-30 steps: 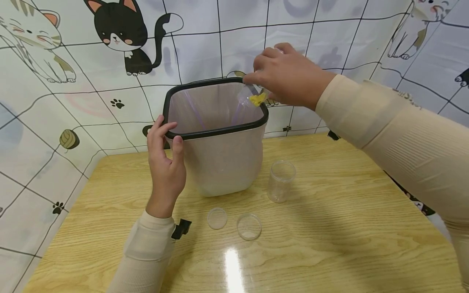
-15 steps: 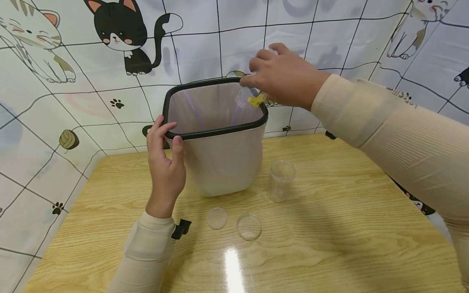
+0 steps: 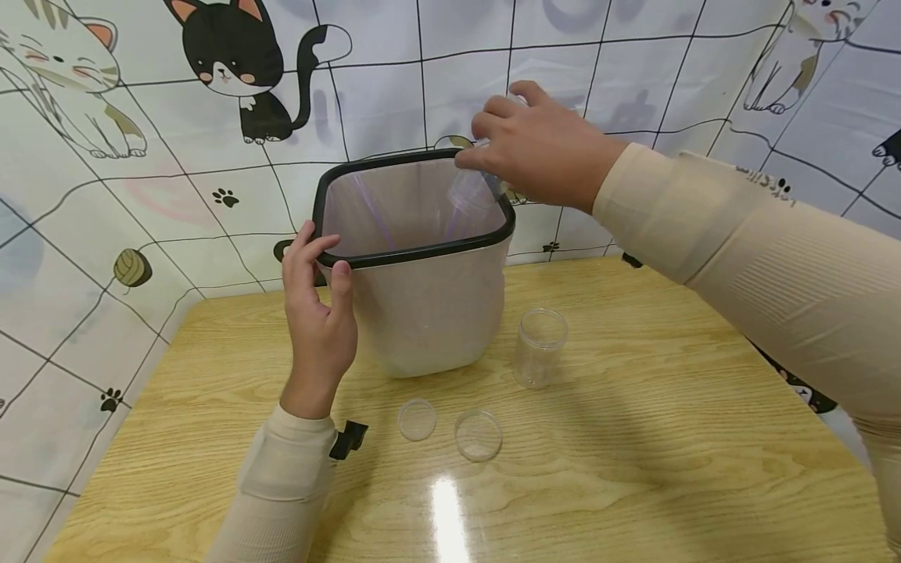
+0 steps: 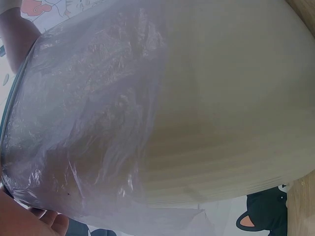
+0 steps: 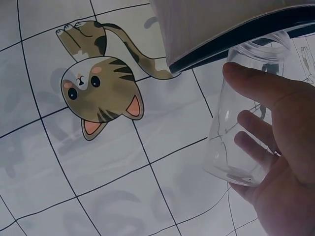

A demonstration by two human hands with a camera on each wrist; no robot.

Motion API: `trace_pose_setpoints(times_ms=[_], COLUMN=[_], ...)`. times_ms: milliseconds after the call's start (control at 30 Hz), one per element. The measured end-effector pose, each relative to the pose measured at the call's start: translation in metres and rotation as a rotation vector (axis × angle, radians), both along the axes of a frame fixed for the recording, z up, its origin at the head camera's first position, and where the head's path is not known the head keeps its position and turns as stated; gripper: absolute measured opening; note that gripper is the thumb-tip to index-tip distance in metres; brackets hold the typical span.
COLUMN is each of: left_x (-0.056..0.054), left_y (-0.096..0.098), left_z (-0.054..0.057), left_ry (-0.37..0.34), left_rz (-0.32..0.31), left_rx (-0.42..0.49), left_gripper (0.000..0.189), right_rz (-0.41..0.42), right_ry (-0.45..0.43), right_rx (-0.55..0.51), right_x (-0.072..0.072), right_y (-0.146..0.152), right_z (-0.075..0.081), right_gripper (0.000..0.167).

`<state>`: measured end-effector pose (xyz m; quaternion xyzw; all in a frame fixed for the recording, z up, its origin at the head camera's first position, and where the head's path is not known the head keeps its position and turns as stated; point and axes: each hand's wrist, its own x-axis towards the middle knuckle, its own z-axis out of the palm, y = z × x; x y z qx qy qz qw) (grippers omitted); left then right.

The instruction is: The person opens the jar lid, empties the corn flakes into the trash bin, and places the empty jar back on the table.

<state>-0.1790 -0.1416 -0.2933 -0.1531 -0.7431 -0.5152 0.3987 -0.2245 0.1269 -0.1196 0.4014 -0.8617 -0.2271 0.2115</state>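
My right hand (image 3: 538, 148) grips a clear plastic jar (image 5: 241, 108), tipped mouth-down over the right rim of a pale trash bin (image 3: 429, 313). In the right wrist view the jar looks see-through, its threaded neck at the bin's dark rim. At the bin's left corner my left hand (image 3: 317, 313) holds the black rim, fingers over it and thumb in front. A thin translucent bag (image 4: 98, 108) lines the bin and hangs over its outside in the left wrist view. The bottom of the bin's inside is hidden.
Right of the bin, a second clear jar (image 3: 540, 348) stands upright without a lid. Two clear round lids, a smaller lid (image 3: 418, 420) and a larger lid (image 3: 479, 435), lie on the wooden table (image 3: 633, 469). A cat-printed wall covering (image 3: 394, 86) rises behind the bin.
The yellow lump seen at the tipped jar's mouth is out of sight now. My right hand has shifted slightly left with the jar. The left hand and bin stay put.
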Motion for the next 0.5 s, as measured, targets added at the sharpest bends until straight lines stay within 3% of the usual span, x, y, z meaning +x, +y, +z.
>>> trace_pose_setpoints(times_ms=[500], left_x=[0.0009], left_y=[-0.0004], left_z=[-0.001], left_ry=[-0.007], left_rz=[-0.004], left_rx=[-0.015], left_gripper=[0.066], right_rz=[0.02], right_ry=[0.052], right_rx=[0.082], right_x=[0.0036], right_y=[-0.0031], right_z=[0.0012], right_gripper=[0.057])
